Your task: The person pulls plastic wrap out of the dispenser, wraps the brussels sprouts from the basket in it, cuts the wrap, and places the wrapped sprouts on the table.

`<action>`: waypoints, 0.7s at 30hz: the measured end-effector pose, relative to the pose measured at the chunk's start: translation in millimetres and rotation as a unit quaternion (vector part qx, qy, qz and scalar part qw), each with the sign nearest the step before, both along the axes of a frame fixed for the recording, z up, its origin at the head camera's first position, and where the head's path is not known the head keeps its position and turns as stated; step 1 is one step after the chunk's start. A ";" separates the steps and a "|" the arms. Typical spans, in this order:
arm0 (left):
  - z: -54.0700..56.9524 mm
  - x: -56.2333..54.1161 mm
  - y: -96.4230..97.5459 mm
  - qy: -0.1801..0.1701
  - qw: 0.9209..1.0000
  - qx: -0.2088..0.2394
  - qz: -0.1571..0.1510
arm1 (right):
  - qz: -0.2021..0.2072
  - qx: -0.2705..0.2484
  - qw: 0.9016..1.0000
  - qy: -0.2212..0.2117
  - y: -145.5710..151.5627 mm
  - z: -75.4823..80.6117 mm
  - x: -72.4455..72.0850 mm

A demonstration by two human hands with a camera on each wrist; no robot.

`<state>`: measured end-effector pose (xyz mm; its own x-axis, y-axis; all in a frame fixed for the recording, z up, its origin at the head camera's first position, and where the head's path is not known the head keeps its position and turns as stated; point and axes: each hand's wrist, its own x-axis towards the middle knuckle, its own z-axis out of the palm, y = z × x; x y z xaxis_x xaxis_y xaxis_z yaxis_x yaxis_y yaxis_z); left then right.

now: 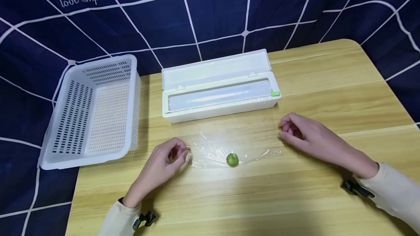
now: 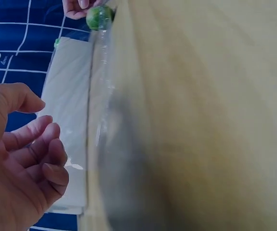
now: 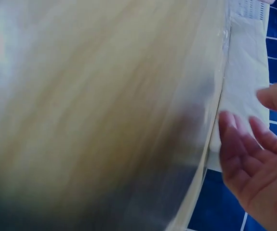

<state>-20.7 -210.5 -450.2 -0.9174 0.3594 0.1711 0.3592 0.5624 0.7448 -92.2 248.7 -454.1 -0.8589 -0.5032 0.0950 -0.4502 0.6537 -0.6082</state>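
Note:
A small round green fruit, like a lime (image 1: 232, 160), sits at the near edge of a sheet of clear cling film (image 1: 210, 154) lying wrinkled on the table. My left hand (image 1: 165, 159) hovers by the film's left end, fingers loosely curled; the left wrist view shows a gap between thumb and fingertips, with nothing held. Off the film's right side is my right hand (image 1: 308, 136), also loosely curled, its thumb (image 3: 273, 96) apart from the fingers. Behind the film stands a white cling film box (image 1: 223, 110), lid raised, with the roll (image 1: 220, 94) inside.
At the left of the table stands a white perforated plastic basket (image 1: 132, 101). A green slider (image 1: 275, 93) sits at the box's right end. The wooden table (image 1: 262, 207) meets a dark blue cloth (image 1: 216, 10) with white lines at the back.

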 end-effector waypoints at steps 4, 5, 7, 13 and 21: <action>6.7 -8.7 5.6 0.014 1.000 0.006 -0.013 | -0.045 -0.042 0.998 0.012 -0.9 3.5 -4.7; 8.3 -11.0 7.0 0.015 1.000 0.009 -0.017 | -0.059 -0.051 0.997 0.015 -1.0 4.9 -5.5; 11.3 -15.8 9.7 0.019 0.999 0.013 -0.024 | -0.078 -0.064 0.995 0.021 -1.1 7.8 -7.4; 20.2 -22.9 13.5 0.021 0.999 0.026 -0.020 | -0.093 -0.065 0.994 -0.007 -5.8 13.9 -16.3; 23.7 -32.1 21.5 0.005 0.998 0.043 -0.039 | -0.102 -0.076 0.991 -0.028 -10.7 15.5 -37.5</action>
<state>-52.8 -189.0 -426.6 -0.8855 0.4124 0.2140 0.4073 0.4674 0.7846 -129.7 237.9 -438.6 -0.9474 -0.3021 0.1062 -0.2811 0.6259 -0.7275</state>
